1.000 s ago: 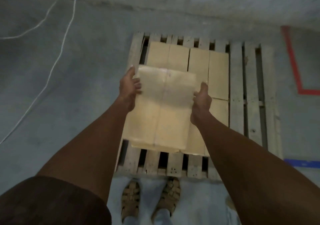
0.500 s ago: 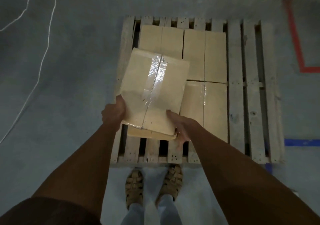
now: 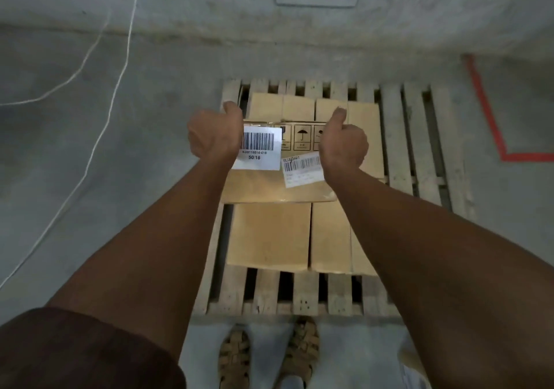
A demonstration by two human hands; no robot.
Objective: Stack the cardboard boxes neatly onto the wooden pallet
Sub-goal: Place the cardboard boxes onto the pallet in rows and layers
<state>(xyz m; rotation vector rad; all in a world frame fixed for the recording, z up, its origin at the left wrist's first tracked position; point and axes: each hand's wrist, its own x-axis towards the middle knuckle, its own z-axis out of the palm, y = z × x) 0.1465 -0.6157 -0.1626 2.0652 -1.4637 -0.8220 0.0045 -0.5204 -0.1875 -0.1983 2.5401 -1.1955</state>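
Note:
A wooden pallet point(image 3: 395, 137) lies on the concrete floor in front of me. Several cardboard boxes sit flat on its left part, two in front point(image 3: 269, 236) and others behind. I hold another cardboard box point(image 3: 269, 188) tipped up above them, its labelled side with two barcode stickers facing me. My left hand point(image 3: 214, 135) grips its upper left edge, thumb over the top. My right hand point(image 3: 343, 146) grips the upper right edge the same way. The held box hides the middle of the stacked layer.
The pallet's right slats point(image 3: 443, 149) are bare. White cables point(image 3: 99, 125) trail across the floor on the left. Red tape point(image 3: 485, 110) marks the floor at right. A wall base runs behind the pallet. My sandalled feet point(image 3: 266, 358) stand at the pallet's near edge.
The box has been turned from lying flat with its taped top up to standing on edge with its labelled side toward me. Both hands shifted from its near corners to its upper edge.

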